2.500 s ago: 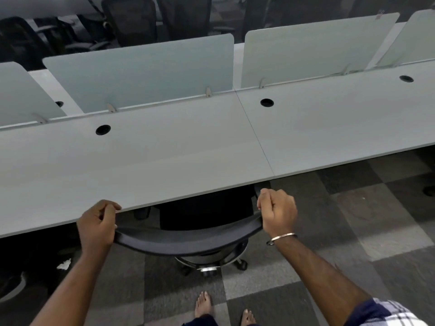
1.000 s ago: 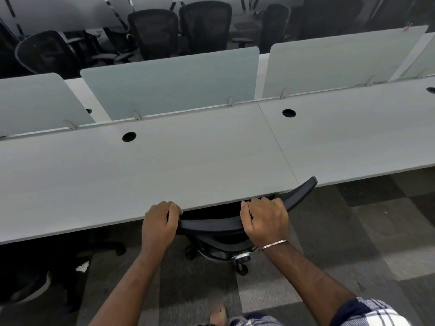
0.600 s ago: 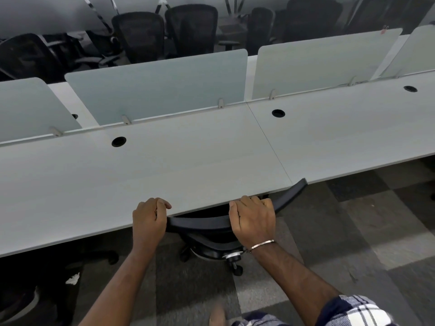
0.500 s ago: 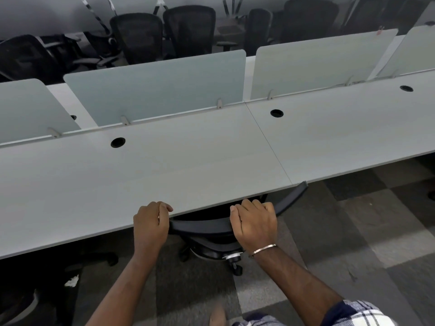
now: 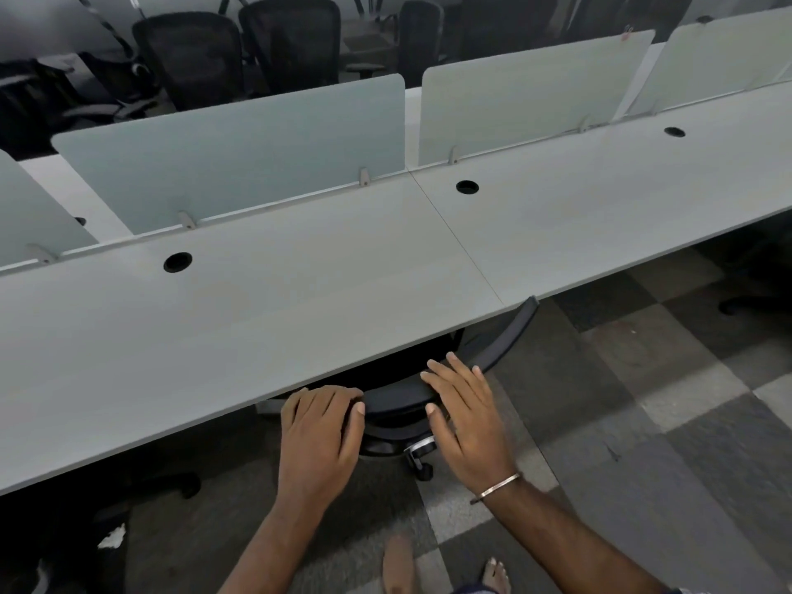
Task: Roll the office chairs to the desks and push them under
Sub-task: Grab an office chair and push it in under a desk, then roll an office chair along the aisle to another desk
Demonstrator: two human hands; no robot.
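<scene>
A black office chair (image 5: 502, 339) stands tucked under the long pale desk (image 5: 257, 319), with only the curved top of its backrest and one caster (image 5: 422, 461) showing below the desk's front edge. My left hand (image 5: 319, 437) lies on the left part of the backrest top, its fingers loose and nearly flat against the desk edge. My right hand (image 5: 465, 415) rests on the backrest just right of it, fingers straight and spread. Neither hand grips the chair. The seat is hidden beneath the desk.
Frosted divider panels (image 5: 240, 156) line the desk's far side, with cable holes (image 5: 177, 262) in the top. Several black chairs (image 5: 193, 53) stand beyond. Checkered carpet (image 5: 643, 422) spreads right. My bare feet (image 5: 398, 568) are below; a paper scrap (image 5: 112, 540) lies left.
The chair has rolled further under the desk. Both hands, which gripped the backrest top before, have uncurled and now lie flat on it.
</scene>
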